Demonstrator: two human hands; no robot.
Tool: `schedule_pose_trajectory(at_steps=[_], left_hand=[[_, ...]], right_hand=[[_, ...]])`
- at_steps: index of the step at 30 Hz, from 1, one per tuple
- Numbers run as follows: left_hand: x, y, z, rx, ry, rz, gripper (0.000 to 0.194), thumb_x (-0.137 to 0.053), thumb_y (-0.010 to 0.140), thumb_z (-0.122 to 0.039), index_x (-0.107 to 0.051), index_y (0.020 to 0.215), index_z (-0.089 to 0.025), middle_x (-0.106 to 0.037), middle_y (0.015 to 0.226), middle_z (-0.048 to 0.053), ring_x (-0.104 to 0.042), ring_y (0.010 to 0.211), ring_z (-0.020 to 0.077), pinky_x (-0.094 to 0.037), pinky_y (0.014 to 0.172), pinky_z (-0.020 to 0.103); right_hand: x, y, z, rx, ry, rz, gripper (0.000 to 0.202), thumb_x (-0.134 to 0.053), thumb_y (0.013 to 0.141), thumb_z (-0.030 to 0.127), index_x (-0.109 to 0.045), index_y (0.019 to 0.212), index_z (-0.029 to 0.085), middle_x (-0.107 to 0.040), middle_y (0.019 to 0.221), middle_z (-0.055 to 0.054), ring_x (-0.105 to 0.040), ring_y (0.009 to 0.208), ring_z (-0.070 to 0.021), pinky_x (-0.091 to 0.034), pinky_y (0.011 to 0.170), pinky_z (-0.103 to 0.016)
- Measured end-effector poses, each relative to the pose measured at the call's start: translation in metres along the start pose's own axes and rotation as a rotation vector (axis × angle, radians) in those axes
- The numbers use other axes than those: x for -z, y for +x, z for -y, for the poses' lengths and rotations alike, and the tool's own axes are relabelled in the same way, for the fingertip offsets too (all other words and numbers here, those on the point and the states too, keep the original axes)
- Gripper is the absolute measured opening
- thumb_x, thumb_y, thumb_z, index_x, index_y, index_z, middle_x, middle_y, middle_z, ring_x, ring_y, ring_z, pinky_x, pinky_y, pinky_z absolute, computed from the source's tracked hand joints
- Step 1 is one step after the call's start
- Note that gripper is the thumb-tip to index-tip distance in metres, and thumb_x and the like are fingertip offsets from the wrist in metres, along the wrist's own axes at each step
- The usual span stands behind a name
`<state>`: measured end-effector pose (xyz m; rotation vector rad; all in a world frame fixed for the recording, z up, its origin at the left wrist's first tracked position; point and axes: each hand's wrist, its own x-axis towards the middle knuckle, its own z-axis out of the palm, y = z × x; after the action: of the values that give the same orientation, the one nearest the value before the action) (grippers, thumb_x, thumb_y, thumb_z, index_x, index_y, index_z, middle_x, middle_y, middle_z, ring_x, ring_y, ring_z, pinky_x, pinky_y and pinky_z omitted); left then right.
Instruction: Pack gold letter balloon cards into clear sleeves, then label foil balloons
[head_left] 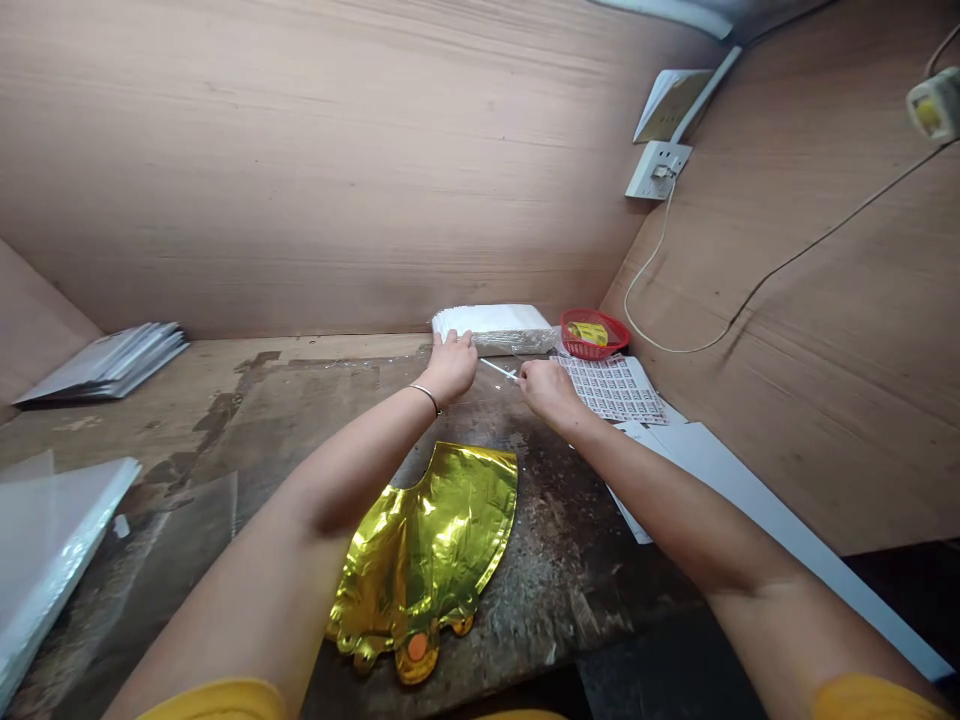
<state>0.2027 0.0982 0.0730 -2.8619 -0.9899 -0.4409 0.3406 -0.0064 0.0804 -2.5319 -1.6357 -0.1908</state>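
Observation:
My right hand (547,388) is closed, fingertips pinching one end of a thin white stick, perhaps a straw (496,369). The other end of this straw points toward my left hand (453,366), which wears a bracelet. The fingers of my left hand are stretched out at the left front of a stack of white sheets or envelopes (499,320) in clear plastic. Below my wrists lies a shiny gold foil balloon (450,530), flat, with a scalloped lower edge and an orange round spot. My left forearm hides part of its left side.
A red basket (596,347) with yellow packets stands beside the stack. Printed label sheets (615,388) and white boards (720,470) lie at right. Stacked flat packs (109,365) and clear plastic sleeves (52,540) are at left. A cable (787,268) hangs along the right wall.

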Motion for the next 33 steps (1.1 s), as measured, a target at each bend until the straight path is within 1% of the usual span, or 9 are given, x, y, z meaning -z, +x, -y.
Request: schedule_pose_trajectory(at_steps=[4, 10, 14, 18, 23, 25, 28, 30, 33], left_hand=[[-0.001, 0.007, 0.002, 0.046, -0.005, -0.028, 0.05, -0.033, 0.088, -0.004, -0.046, 0.136, -0.006, -0.041, 0.147, 0.018, -0.049, 0.121, 0.031, -0.045, 0.098, 0.046], [-0.001, 0.007, 0.004, 0.051, -0.011, -0.058, 0.058, -0.04, 0.088, -0.01, -0.032, 0.145, -0.005, -0.03, 0.154, 0.015, -0.046, 0.124, 0.0299, -0.047, 0.097, 0.039], [-0.005, 0.008, 0.007, 0.032, -0.016, -0.076, 0.058, -0.042, 0.088, -0.012, -0.032, 0.145, -0.005, -0.031, 0.154, 0.016, -0.045, 0.126, 0.0305, -0.045, 0.1, 0.039], [-0.008, 0.005, 0.008, -0.006, -0.023, -0.087, 0.054, -0.041, 0.089, -0.013, -0.037, 0.142, -0.006, -0.034, 0.152, 0.016, -0.045, 0.126, 0.03, -0.044, 0.101, 0.039], [-0.012, -0.002, 0.007, -0.034, -0.023, -0.063, 0.049, -0.038, 0.09, -0.015, -0.044, 0.138, -0.008, -0.043, 0.147, 0.015, -0.048, 0.124, 0.0283, -0.046, 0.099, 0.037], [-0.016, -0.007, 0.009, -0.053, -0.027, -0.026, 0.044, -0.04, 0.09, -0.016, -0.051, 0.132, -0.01, -0.051, 0.141, 0.014, -0.051, 0.12, 0.0281, -0.047, 0.096, 0.037], [-0.021, -0.018, 0.015, -0.113, -0.05, 0.036, 0.036, -0.046, 0.089, -0.022, -0.062, 0.12, -0.012, -0.06, 0.129, 0.013, -0.055, 0.114, 0.0281, -0.047, 0.097, 0.039], [-0.02, -0.029, 0.014, -0.171, -0.075, 0.056, 0.035, -0.047, 0.089, -0.024, -0.064, 0.117, -0.012, -0.06, 0.129, 0.013, -0.055, 0.115, 0.0286, -0.044, 0.101, 0.042], [-0.003, -0.054, -0.005, -0.274, -0.173, 0.038, 0.036, -0.044, 0.09, -0.023, -0.064, 0.118, -0.012, -0.058, 0.132, 0.014, -0.053, 0.119, 0.0289, -0.042, 0.104, 0.045]], right_hand=[[-0.01, 0.015, 0.008, -0.024, 0.031, -0.028, 0.024, -0.055, 0.088, 0.028, -0.073, 0.094, 0.013, -0.073, 0.092, -0.016, -0.068, 0.087, -0.0259, -0.045, 0.073, -0.03], [-0.02, 0.041, 0.029, -0.065, 0.147, -0.098, 0.028, -0.048, 0.092, 0.028, -0.07, 0.1, 0.013, -0.072, 0.094, -0.016, -0.067, 0.089, -0.0247, -0.046, 0.077, -0.029], [-0.026, 0.064, 0.039, -0.112, 0.238, -0.147, 0.025, -0.051, 0.091, 0.029, -0.069, 0.099, 0.013, -0.072, 0.098, -0.014, -0.066, 0.091, -0.0224, -0.045, 0.079, -0.028], [-0.032, 0.083, 0.051, -0.171, 0.327, -0.17, 0.03, -0.047, 0.093, 0.03, -0.062, 0.111, 0.012, -0.071, 0.103, -0.012, -0.066, 0.093, -0.0191, -0.047, 0.08, -0.026], [-0.033, 0.07, 0.059, -0.131, 0.364, -0.123, 0.04, -0.048, 0.088, 0.019, -0.054, 0.126, 0.008, -0.067, 0.116, -0.015, -0.064, 0.103, -0.0193, -0.047, 0.085, -0.025], [-0.027, 0.047, 0.046, -0.058, 0.35, -0.071, 0.036, -0.053, 0.084, 0.019, -0.062, 0.119, 0.012, -0.07, 0.112, -0.013, -0.065, 0.101, -0.0203, -0.047, 0.084, -0.026], [-0.006, 0.009, -0.004, 0.026, 0.301, 0.027, 0.015, -0.063, 0.077, 0.022, -0.073, 0.088, 0.02, -0.075, 0.092, -0.005, -0.068, 0.087, -0.019, -0.047, 0.078, -0.023], [0.013, -0.011, -0.053, -0.033, 0.237, 0.029, 0.012, -0.062, 0.077, 0.02, -0.074, 0.08, 0.02, -0.075, 0.088, -0.006, -0.068, 0.086, -0.0207, -0.047, 0.078, -0.025], [0.036, -0.024, -0.131, -0.277, 0.084, -0.084, 0.026, -0.05, 0.085, 0.017, -0.071, 0.1, 0.013, -0.071, 0.106, -0.016, -0.064, 0.1, -0.0268, -0.045, 0.085, -0.032]])
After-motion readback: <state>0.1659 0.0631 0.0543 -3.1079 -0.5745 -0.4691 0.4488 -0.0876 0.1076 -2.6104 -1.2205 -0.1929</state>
